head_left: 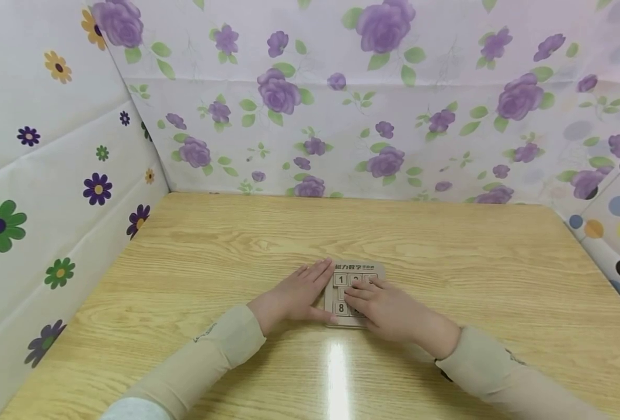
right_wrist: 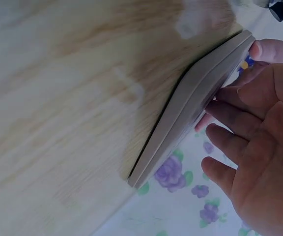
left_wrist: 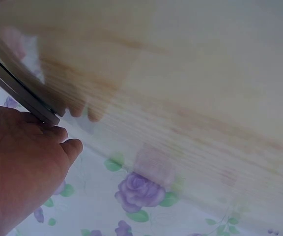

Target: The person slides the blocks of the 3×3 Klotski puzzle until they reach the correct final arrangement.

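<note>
wooden table (head_left: 226, 245) | left hand (head_left: 295, 296): fingers straight, touching number puzzle (head_left: 341, 308) | right hand (head_left: 389, 309): fingers extended, partly hiding tiles (head_left: 355, 277)

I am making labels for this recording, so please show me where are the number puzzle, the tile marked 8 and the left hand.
Number puzzle (head_left: 350, 321): head view, bottom frame.
Tile marked 8 (head_left: 341, 308): head view, its middle.
Left hand (head_left: 295, 297): head view, back of hand.
</note>
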`<move>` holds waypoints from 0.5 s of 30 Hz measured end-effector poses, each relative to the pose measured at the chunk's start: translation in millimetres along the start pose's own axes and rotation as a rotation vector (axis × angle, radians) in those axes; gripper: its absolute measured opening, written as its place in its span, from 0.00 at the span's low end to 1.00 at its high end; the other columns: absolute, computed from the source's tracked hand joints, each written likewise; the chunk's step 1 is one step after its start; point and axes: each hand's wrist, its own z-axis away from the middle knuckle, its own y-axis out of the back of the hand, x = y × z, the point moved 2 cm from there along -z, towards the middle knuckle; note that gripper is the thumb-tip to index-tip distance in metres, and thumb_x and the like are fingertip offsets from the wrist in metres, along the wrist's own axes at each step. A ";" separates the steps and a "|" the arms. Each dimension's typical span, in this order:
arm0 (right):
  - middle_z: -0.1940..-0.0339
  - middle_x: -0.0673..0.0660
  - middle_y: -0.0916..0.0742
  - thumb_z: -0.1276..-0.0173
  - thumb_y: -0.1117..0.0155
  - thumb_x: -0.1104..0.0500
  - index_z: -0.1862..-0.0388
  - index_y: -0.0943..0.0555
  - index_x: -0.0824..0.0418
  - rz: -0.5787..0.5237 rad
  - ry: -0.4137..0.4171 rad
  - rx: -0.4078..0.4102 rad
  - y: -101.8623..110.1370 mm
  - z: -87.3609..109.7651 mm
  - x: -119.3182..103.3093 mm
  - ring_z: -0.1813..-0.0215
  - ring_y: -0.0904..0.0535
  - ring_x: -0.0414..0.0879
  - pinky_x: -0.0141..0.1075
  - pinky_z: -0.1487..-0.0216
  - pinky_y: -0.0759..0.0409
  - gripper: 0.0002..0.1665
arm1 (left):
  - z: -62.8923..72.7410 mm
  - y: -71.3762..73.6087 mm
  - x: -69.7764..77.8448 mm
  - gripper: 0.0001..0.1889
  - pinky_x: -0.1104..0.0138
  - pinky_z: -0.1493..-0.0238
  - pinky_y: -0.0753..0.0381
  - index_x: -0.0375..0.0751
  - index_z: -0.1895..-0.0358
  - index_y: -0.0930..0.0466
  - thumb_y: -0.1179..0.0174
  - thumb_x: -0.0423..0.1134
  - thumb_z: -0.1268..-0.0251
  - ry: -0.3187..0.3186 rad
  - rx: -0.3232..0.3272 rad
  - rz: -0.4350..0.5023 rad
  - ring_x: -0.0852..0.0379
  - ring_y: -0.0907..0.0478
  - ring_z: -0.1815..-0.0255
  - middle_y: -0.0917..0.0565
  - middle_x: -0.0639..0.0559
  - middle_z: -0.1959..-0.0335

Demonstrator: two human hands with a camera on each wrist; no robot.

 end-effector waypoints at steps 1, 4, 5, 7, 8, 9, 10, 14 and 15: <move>0.35 0.59 0.22 0.31 0.45 0.58 0.37 0.25 0.64 -0.002 -0.002 -0.003 0.7 -0.7 -1.3 0.32 0.30 0.55 0.54 0.31 0.35 0.25 | 0.1 0.2 0.2 0.57 0.58 0.22 0.61 0.41 0.23 0.63 0.48 0.73 0.45 0.000 0.001 0.002 0.52 0.64 0.22 0.63 0.48 0.22; 0.34 0.60 0.24 0.30 0.46 0.59 0.36 0.26 0.65 -0.005 -0.008 -0.021 3.4 -2.7 -5.9 0.31 0.31 0.56 0.54 0.30 0.35 0.25 | 0.4 0.4 0.4 0.56 0.57 0.22 0.60 0.41 0.23 0.62 0.48 0.72 0.45 0.001 0.007 -0.005 0.52 0.63 0.22 0.62 0.47 0.22; 0.34 0.60 0.24 0.30 0.46 0.58 0.36 0.27 0.65 -0.003 -0.008 -0.028 4.0 -3.1 -7.0 0.31 0.31 0.55 0.54 0.30 0.35 0.25 | 0.4 0.4 0.4 0.56 0.57 0.22 0.60 0.40 0.23 0.62 0.48 0.72 0.45 0.001 0.010 -0.007 0.51 0.63 0.22 0.62 0.47 0.22; 0.33 0.60 0.25 0.30 0.47 0.58 0.35 0.28 0.65 -0.001 -0.013 -0.043 4.5 -3.9 -8.4 0.31 0.32 0.55 0.53 0.30 0.36 0.26 | 0.6 0.5 0.6 0.56 0.57 0.22 0.60 0.40 0.23 0.62 0.48 0.72 0.45 0.002 0.012 -0.013 0.51 0.63 0.22 0.62 0.47 0.22; 0.32 0.60 0.26 0.30 0.46 0.58 0.35 0.28 0.66 -0.003 -0.013 -0.049 4.6 -3.9 -8.8 0.30 0.32 0.55 0.53 0.30 0.36 0.26 | 0.8 0.6 0.7 0.56 0.57 0.22 0.60 0.40 0.23 0.62 0.48 0.72 0.45 0.001 0.013 -0.016 0.51 0.63 0.22 0.62 0.47 0.22; 0.32 0.60 0.26 0.31 0.46 0.59 0.34 0.29 0.66 -0.010 -0.016 -0.055 4.5 -3.7 -8.7 0.30 0.33 0.55 0.54 0.29 0.36 0.27 | 1.0 0.5 0.8 0.56 0.57 0.22 0.60 0.40 0.23 0.62 0.48 0.72 0.45 0.001 0.013 -0.017 0.51 0.63 0.22 0.62 0.47 0.22; 0.31 0.60 0.27 0.31 0.45 0.59 0.34 0.30 0.66 -0.016 -0.020 -0.057 4.4 -3.1 -8.5 0.29 0.34 0.55 0.54 0.29 0.37 0.28 | 1.3 0.6 0.8 0.56 0.57 0.22 0.60 0.40 0.23 0.61 0.48 0.72 0.45 0.000 0.015 -0.018 0.50 0.63 0.22 0.62 0.47 0.22; 0.30 0.60 0.28 0.32 0.45 0.59 0.33 0.31 0.65 -0.038 -0.043 -0.045 5.4 1.5 -5.4 0.28 0.36 0.57 0.55 0.28 0.40 0.29 | 1.8 0.4 1.2 0.56 0.57 0.22 0.60 0.40 0.23 0.62 0.49 0.73 0.45 -0.003 0.017 -0.018 0.50 0.63 0.22 0.62 0.47 0.22; 0.31 0.60 0.28 0.32 0.45 0.58 0.33 0.31 0.65 -0.032 -0.047 -0.037 5.6 3.4 -4.4 0.28 0.35 0.57 0.55 0.28 0.40 0.29 | 1.7 0.3 1.1 0.56 0.57 0.22 0.60 0.40 0.23 0.62 0.49 0.73 0.45 -0.005 0.019 -0.019 0.50 0.63 0.22 0.62 0.47 0.22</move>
